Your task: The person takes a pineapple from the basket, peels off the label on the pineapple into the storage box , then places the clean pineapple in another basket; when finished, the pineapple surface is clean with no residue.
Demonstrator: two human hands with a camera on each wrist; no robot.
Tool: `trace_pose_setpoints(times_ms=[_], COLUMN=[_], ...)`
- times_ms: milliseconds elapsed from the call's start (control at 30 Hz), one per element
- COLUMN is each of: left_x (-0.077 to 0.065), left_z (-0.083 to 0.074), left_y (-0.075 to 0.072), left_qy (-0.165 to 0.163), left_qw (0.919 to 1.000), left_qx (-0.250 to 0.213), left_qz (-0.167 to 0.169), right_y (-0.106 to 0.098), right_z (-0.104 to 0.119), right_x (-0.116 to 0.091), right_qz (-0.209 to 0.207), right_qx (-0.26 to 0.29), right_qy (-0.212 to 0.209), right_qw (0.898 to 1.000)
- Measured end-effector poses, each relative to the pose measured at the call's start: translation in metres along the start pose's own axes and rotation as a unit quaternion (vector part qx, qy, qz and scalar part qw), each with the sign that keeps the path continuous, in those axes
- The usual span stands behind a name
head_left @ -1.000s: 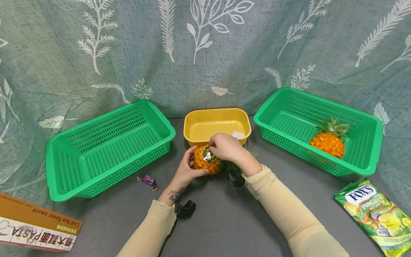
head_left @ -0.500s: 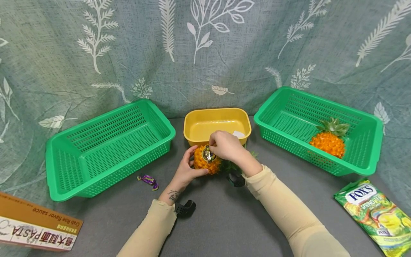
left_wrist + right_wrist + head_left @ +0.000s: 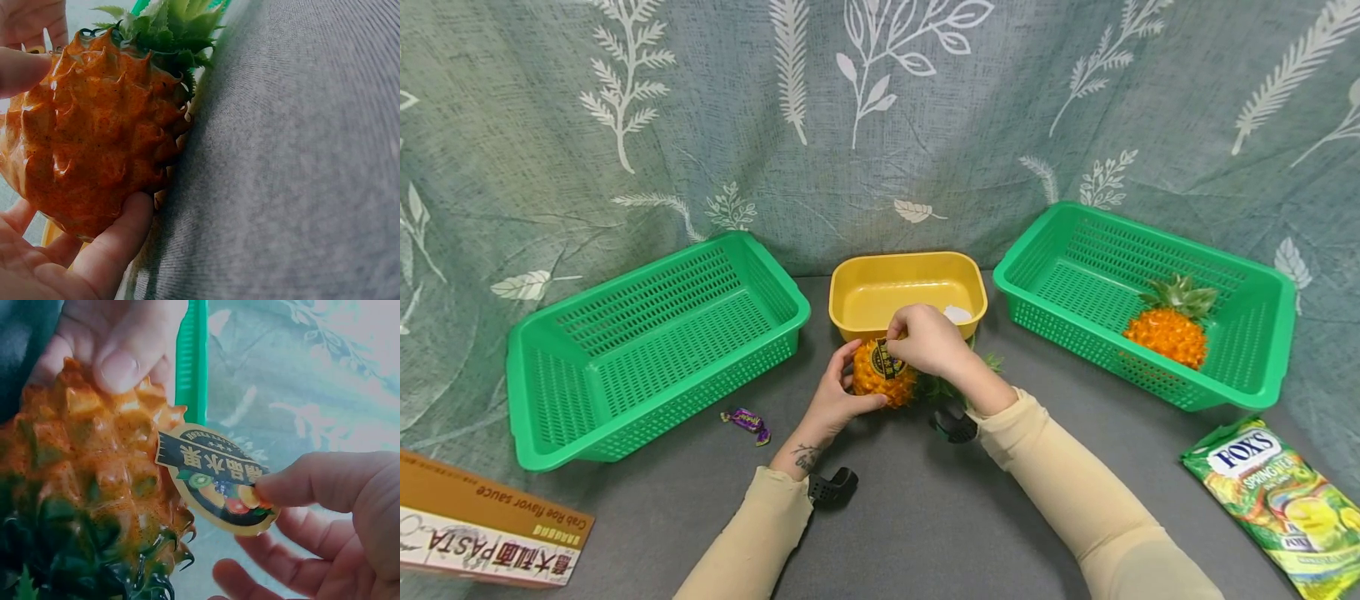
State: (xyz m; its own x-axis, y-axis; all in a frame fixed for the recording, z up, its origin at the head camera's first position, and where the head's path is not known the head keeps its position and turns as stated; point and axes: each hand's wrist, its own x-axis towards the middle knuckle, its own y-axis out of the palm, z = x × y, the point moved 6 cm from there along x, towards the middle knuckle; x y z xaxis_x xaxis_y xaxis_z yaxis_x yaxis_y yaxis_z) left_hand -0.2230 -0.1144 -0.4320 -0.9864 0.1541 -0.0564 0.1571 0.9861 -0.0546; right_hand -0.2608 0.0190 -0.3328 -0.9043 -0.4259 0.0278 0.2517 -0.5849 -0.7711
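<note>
An orange pineapple (image 3: 878, 388) lies on its side on the grey table, its green leaf crown (image 3: 165, 34) pointing right and partly hidden by the right forearm in the head view. My left hand (image 3: 833, 400) grips its base end from the left, thumb in front and fingers behind. Between thumb and fingertips, my right hand (image 3: 931, 342) pinches one edge of a round label (image 3: 219, 478) with black and gold print and pictured fruit. The label's opposite edge meets the pineapple's bumpy skin, while the rest stands away from it in the right wrist view.
Just behind the pineapple stands a yellow tub (image 3: 880, 298) with a white scrap (image 3: 957, 314) inside. Green baskets (image 3: 658, 410) flank it; the right basket (image 3: 1060, 321) holds another pineapple (image 3: 1167, 337). A purple-wrapped candy (image 3: 747, 423), pasta box (image 3: 497, 525) and Fox's bag (image 3: 1273, 504) lie nearer.
The label has tilted in my right fingers, so its glare is gone and its printed face shows. The right hand has shifted only slightly; the left hand and pineapple stay in place.
</note>
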Motion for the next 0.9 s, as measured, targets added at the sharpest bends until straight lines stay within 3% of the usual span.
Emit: trace_pose_setpoints(times_ms=[167,233,300,400,500,567,633,700,733,900], left_x=[0.001,0.001,0.001,0.001,0.000,0.000,0.000,0.000,0.000,-0.001], left_z=[0.001,0.001,0.001,0.002,0.002,0.001,0.001,0.001,0.001,0.002], left_y=[0.000,0.000,0.000,0.000,0.000,0.000,0.000,0.000,0.000,-0.002], left_qy=[0.001,0.002,0.003,0.001,0.002,0.003,0.003,0.001,0.000,-0.007], left_qw=[1.0000,1.0000,1.0000,1.0000,1.0000,1.0000,1.0000,1.0000,1.0000,0.9999], left_qx=[-0.002,-0.003,-0.003,-0.001,0.001,-0.001,-0.002,-0.001,-0.001,0.012], left_qz=[0.004,0.005,0.005,0.005,0.007,0.008,0.008,0.007,0.006,-0.001], right_y=[-0.002,-0.001,0.000,0.001,-0.003,-0.010,-0.020,-0.035,-0.042,-0.070], right_z=[0.009,0.012,0.014,0.018,0.027,0.033,0.040,0.044,0.046,0.045], right_x=[-0.017,-0.028,-0.039,-0.058,-0.075,-0.084,-0.088,-0.084,-0.079,-0.040], right_qz=[-0.036,-0.060,-0.088,-0.133,-0.177,-0.207,-0.236,-0.265,-0.277,-0.293], right_qx=[-0.003,-0.014,-0.029,-0.064,-0.103,-0.126,-0.139,-0.145,-0.147,-0.152], right_qy=[-0.109,-0.174,-0.242,-0.347,-0.448,-0.496,-0.519,-0.514,-0.505,-0.447], right_qw=[0.993,0.983,0.966,0.926,0.870,0.834,0.810,0.803,0.804,0.831])
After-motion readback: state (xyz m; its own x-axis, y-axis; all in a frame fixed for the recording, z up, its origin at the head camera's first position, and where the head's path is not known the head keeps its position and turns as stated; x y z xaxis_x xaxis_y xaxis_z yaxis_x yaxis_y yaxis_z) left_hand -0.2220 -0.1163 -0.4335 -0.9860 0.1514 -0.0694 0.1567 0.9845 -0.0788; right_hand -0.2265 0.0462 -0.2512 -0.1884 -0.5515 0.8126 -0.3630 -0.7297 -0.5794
